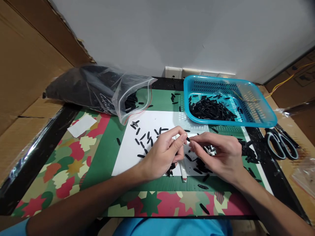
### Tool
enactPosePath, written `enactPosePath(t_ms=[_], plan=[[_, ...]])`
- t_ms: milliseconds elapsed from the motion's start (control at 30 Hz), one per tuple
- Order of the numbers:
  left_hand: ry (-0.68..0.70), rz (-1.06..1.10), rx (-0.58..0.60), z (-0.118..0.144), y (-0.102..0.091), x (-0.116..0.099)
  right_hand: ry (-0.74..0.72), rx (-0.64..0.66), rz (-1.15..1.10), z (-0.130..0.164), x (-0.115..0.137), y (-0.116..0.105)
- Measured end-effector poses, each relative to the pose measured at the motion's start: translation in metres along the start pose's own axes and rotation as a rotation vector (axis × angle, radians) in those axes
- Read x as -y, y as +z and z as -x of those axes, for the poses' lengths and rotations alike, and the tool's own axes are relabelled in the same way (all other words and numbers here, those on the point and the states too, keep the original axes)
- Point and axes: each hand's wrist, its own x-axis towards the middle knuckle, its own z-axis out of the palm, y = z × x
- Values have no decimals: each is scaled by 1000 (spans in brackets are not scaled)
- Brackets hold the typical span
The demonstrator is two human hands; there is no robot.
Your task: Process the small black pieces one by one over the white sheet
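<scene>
Blue cloth, probably the person's shirt (172,227), fills the bottom edge at six o'clock, and both bare forearms rise from it toward the middle of the counter (31,154).

The left hand (163,152) and right hand (218,154) meet fingertip to fingertip over a white sheet (128,154). Between them sits one small black piece (188,139), pinched at its left end by the left thumb and forefinger, with the right hand's grip pressed together on or just beside its other end; exactly how the right fingers close on it cannot be told. A slim white stick (183,171), perhaps a pen, lies under the hands.

As a judgement of progress: the work looks partway through. A good heap of black pieces (210,109) already lies in the turquoise basket (267,118) at one o'clock, while loose black pieces (145,137) are scattered on the sheet at eleven o'clock. A zip bag (98,87) at ten o'clock holds a large dark mass of them, so much seems left.

The pieces are short, narrow, matte black slivers, like rubber or plastic. The basket is perforated, glossy plastic with rounded corners. The bag is thin, crinkled clear film. A mat (73,164) printed with leaf shapes in red, green and cream covers the counter. Scissors (280,142) with grey loop handles lie at three o'clock, and brown cardboard (27,65) walls the left side.
</scene>
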Motion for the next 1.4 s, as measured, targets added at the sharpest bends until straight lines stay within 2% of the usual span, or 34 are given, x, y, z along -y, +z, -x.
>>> enactPosePath(t_ms=[300, 533, 833, 1000, 1233, 1400], plan=[[30, -205, -19, 3, -1, 1, 51, 140, -23, -5, -2, -8], [42, -285, 9, 3, -1, 3, -25, 199, -53, -6, -5, -12], [49, -303, -25, 4, 1, 7, -45, 22, 10, -4, 0, 5], [44, -243, -20, 2, 1, 7, -33, 5, 55, -4, 1, 3], [29, -192, -12, 1, 1, 1, -91, -59, 175, -3, -3, 2], [33, -173, -22, 0, 0, 5, -34, -145, 159, -4, -8, -4]])
